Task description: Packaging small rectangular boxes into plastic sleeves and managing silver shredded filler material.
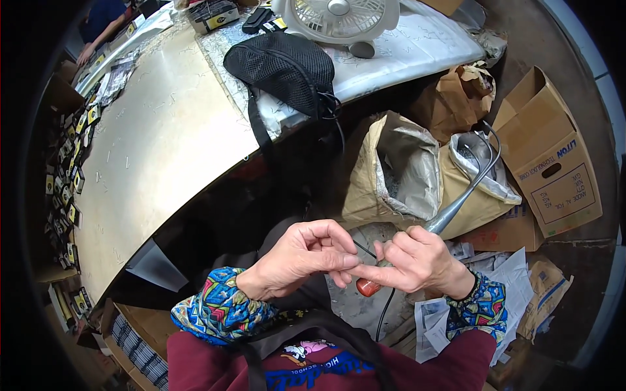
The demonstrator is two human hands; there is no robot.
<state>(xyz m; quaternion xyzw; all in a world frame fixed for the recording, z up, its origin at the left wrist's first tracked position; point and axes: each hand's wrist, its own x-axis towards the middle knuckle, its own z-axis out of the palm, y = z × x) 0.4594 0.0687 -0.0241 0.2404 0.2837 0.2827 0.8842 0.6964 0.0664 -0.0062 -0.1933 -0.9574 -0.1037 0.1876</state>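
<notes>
My two hands meet above my lap. My right hand [420, 264] is closed round a long slim tool with a rounded orange-red end [368, 287] below the fist. Above the fist, a grey tapering part [450, 212] thins into curved strands that reach over the sacks. My left hand [306, 254] pinches thumb and index finger together at the right index fingertip; whatever lies in that pinch is too small to make out. A thin dark cord [386, 313] hangs below the right hand, and a short dark length shows between the hands.
An open beige sack [365, 176] stands ahead, with a smaller sack [466, 208] beside it. Cardboard box [554, 156] at right. The table [156, 156] bears a fan [339, 32], a black mesh bag [280, 68] and small boxes. Another person [104, 23] is at far left.
</notes>
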